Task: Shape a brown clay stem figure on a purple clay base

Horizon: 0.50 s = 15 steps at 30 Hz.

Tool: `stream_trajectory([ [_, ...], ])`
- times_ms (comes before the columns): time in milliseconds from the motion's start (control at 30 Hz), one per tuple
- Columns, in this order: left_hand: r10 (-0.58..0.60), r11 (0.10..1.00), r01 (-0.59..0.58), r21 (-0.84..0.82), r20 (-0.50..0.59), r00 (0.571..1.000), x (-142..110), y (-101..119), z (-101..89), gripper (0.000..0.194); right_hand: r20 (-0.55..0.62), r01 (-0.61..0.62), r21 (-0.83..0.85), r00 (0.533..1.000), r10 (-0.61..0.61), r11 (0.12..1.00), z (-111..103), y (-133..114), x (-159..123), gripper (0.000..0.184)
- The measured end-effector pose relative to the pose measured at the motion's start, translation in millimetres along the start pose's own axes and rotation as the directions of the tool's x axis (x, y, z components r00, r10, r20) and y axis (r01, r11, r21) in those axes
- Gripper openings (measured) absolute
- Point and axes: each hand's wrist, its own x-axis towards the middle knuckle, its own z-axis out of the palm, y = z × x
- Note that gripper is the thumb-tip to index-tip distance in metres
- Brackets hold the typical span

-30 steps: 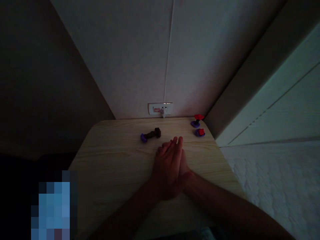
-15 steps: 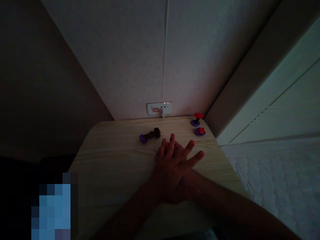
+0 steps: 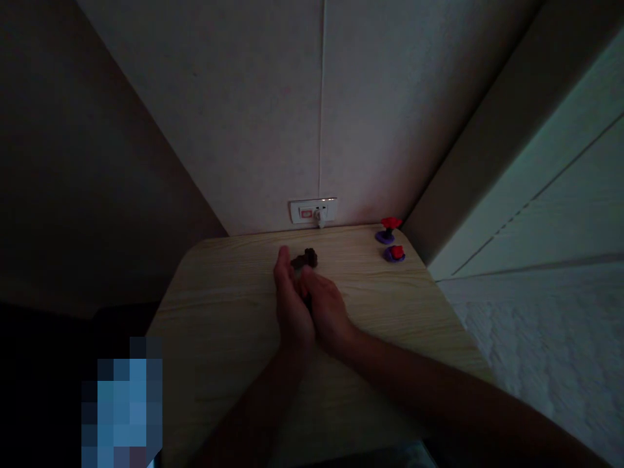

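My left hand (image 3: 291,302) is edge-on above the table, its fingers stretched forward. Against its palm lies my right hand (image 3: 331,312), with fingers curled in. A small reddish-orange patch shows between them; I cannot make out whether it is an object or skin. Just beyond the fingertips rests a dark brown modelling-clay piece (image 3: 311,257), a stem with a lumpy end; its other end is hidden behind my left hand. At the back right stand a red clay flower (image 3: 390,222) on a purple base and a low purple clay piece (image 3: 394,256) topped with red.
The light wooden table (image 3: 219,292) has rounded back corners and meets a pale wall. A white wall socket (image 3: 313,211) with a plug in it sits just above the table's back edge. Right of the table lies a quilted white surface (image 3: 536,331). The room is dim.
My hands have turned from lying crossed, left over right with fingers spread, to standing side by side, palms together. They moved slightly left and now cover the brown piece's purple end.
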Motion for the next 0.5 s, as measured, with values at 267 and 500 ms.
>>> stream_trajectory([
  [267,-0.150,0.957,0.200,-0.208,0.233,0.961,15,14,-8.0,0.071,0.439,0.640,-0.400,0.762,-0.476,0.656,-4,0,-8,0.040],
  [500,-0.090,0.994,0.096,-0.055,0.109,0.990,4,-11,-8.4,0.043,0.579,0.730,-0.516,0.683,-0.446,0.447,-7,-1,-9,0.055],
])
